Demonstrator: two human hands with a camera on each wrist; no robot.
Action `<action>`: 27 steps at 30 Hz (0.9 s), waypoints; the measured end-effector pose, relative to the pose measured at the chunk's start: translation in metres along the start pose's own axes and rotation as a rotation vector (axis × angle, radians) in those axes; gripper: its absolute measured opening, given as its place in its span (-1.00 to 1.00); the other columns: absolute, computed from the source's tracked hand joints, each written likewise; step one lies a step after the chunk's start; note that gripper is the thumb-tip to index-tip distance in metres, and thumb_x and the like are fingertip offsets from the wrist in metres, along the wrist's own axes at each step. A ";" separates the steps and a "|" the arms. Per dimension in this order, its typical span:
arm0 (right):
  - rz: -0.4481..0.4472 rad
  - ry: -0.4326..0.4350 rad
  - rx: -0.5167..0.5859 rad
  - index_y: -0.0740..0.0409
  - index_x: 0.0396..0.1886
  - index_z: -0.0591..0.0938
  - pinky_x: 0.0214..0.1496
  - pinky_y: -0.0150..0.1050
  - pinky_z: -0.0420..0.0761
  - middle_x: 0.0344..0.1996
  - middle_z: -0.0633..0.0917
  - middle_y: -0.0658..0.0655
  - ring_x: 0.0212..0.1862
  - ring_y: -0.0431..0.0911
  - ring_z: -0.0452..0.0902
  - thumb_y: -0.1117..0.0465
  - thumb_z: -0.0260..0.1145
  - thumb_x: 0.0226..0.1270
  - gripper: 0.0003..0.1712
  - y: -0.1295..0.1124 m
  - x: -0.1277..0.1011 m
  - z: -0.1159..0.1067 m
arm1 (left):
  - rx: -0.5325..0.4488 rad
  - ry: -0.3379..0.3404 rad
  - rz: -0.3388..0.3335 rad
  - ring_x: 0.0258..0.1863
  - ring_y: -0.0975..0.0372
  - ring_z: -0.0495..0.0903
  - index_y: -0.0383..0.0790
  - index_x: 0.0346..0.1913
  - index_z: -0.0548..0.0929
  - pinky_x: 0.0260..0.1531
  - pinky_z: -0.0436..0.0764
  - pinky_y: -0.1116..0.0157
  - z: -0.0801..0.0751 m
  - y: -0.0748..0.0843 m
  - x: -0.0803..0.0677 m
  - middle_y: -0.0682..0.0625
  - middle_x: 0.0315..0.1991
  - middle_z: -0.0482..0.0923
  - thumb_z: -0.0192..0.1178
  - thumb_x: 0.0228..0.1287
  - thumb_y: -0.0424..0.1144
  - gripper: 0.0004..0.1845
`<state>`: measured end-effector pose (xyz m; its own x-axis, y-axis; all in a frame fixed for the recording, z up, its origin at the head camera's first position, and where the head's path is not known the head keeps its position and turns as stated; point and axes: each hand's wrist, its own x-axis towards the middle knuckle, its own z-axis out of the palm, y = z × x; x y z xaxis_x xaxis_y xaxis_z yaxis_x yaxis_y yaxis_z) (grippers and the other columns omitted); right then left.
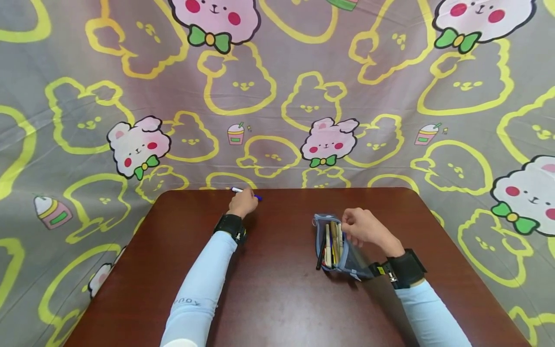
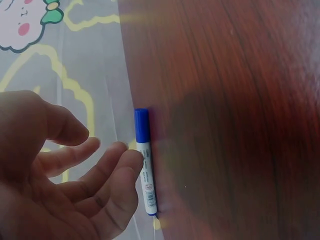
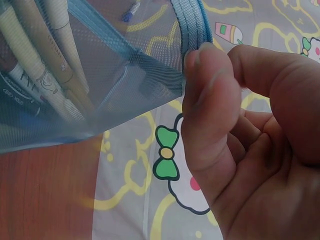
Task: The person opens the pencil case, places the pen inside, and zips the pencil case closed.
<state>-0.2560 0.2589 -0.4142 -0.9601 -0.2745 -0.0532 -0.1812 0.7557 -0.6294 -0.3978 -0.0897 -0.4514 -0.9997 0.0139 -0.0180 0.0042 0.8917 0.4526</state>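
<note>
A white marker with a blue cap lies along the far edge of the table. My left hand is over it, fingers loosely bent; in the left wrist view the fingertips overlap the marker's white barrel, and the thumb stays apart from it. To the right, a blue mesh pencil case is unzipped, its mouth towards me. Several pens fill it, seen through the mesh in the right wrist view. My right hand pinches the zippered rim of the case between thumb and bent fingers.
The dark brown wooden table ends at a patterned cloth hanging behind it and along both sides. A black band is strapped around each wrist, over light blue sleeves.
</note>
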 end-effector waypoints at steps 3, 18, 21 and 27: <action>0.000 -0.005 -0.003 0.18 -0.30 0.51 -0.63 -0.23 0.57 -0.67 0.60 0.06 -0.69 -0.08 0.53 0.27 0.19 0.34 -0.94 -0.001 0.000 0.000 | -0.013 -0.003 -0.006 -0.03 -0.15 0.60 -0.13 0.04 0.48 -0.11 0.52 -0.04 0.001 -0.002 0.004 -0.18 0.00 0.62 -0.06 0.39 -0.15 -0.74; -0.013 -0.005 -0.008 0.17 -0.31 0.52 -0.63 -0.18 0.59 -0.68 0.59 0.04 -0.71 -0.07 0.51 0.28 0.19 0.35 -0.95 0.005 -0.001 -0.001 | -0.018 -0.010 -0.033 0.04 -0.16 0.57 -0.15 0.23 0.43 -0.04 0.55 -0.05 0.023 0.010 0.043 -0.23 0.14 0.56 -0.03 0.40 -0.11 -0.59; -0.010 0.000 -0.013 0.17 -0.32 0.51 -0.63 -0.18 0.59 -0.69 0.59 0.05 -0.72 -0.07 0.51 0.28 0.19 0.34 -0.95 0.004 0.000 0.001 | -0.010 -0.021 -0.026 0.04 -0.16 0.57 -0.19 0.27 0.41 -0.02 0.55 -0.06 0.020 0.007 0.046 -0.25 0.14 0.55 -0.03 0.40 -0.09 -0.54; -0.002 -0.012 -0.001 0.16 -0.30 0.51 -0.63 -0.22 0.58 -0.67 0.60 0.04 -0.70 -0.07 0.52 0.26 0.20 0.35 -0.94 0.002 0.003 0.006 | 0.029 -0.009 -0.066 0.12 -0.17 0.54 -0.20 0.30 0.39 0.02 0.54 -0.09 0.008 -0.005 0.051 -0.31 0.17 0.52 -0.05 0.40 -0.09 -0.52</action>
<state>-0.2577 0.2562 -0.4207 -0.9571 -0.2832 -0.0608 -0.1837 0.7558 -0.6285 -0.4484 -0.0900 -0.4617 -0.9976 -0.0417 -0.0556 -0.0614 0.9035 0.4242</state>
